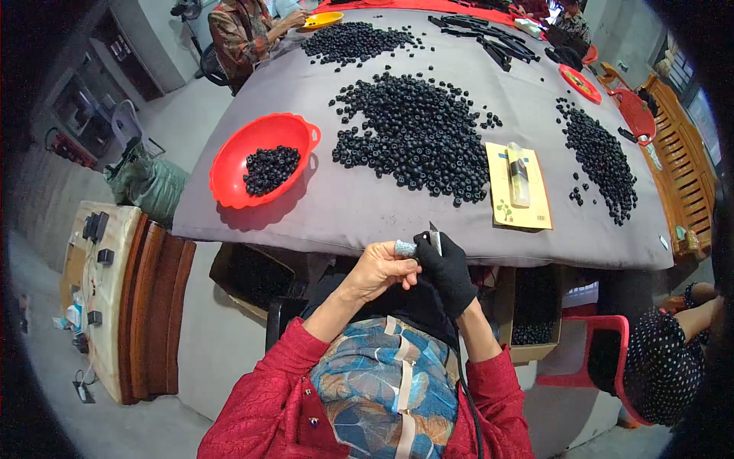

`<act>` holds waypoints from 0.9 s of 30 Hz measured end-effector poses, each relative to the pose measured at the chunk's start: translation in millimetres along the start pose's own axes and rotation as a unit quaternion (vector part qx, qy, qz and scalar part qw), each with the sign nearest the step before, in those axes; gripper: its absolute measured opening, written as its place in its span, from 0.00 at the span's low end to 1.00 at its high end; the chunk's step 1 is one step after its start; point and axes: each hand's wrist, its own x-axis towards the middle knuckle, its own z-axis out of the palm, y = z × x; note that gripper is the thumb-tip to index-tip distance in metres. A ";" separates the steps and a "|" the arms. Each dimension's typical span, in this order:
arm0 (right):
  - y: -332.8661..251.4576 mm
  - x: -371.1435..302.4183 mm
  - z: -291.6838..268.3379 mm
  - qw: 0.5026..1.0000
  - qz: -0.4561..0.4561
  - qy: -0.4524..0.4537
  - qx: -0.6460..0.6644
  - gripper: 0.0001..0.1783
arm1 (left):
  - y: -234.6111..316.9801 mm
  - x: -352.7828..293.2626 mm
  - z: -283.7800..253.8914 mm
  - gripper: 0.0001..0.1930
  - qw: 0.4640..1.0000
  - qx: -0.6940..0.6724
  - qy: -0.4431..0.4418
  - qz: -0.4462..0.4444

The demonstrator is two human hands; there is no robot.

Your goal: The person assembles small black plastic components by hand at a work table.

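My left hand (380,269) is bare, with a grey-blue wrap (405,249) round one fingertip. Its thumb and fingers are pinched together, and whatever is between them is too small or hidden to make out. Right beside it, my right hand (447,279) wears a black glove and is closed round a slim tool with a pointed metal tip (435,239). A dark cable (468,398) runs down along the right forearm. Both hands meet just off the table's near edge. Beyond them lies a big heap of small black ring-like parts (413,130).
A red bowl (222,172) with black parts stands left on the grey-covered table (306,229). Right of the heap, a clear tube (519,180) lies on a yellow envelope (501,206). More black parts (600,164) lie further right. Open cartons (527,353) stand below; people sit around.
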 end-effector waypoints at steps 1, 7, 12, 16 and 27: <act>2.6 0.7 -1.1 1.000 0.000 0.002 0.001 0.10 | 0.1 -0.5 1.8 0.03 1.000 0.000 -0.001 -0.002; 29.5 11.3 -12.0 0.979 -0.177 0.014 -0.104 0.10 | -0.8 -1.0 5.1 0.05 0.999 -0.029 0.011 0.014; 20.2 9.8 -10.3 0.998 -0.057 -0.008 0.026 0.10 | 0.6 0.3 3.0 0.05 0.999 -0.040 0.008 0.019; 8.5 2.9 -0.7 0.996 -0.056 0.009 -0.062 0.09 | 2.6 -0.9 5.6 0.05 0.999 -0.013 -0.012 0.034; 13.9 5.3 -1.4 0.999 -0.039 -0.007 0.008 0.07 | 0.3 -1.2 1.8 0.04 0.999 -0.036 -0.005 0.020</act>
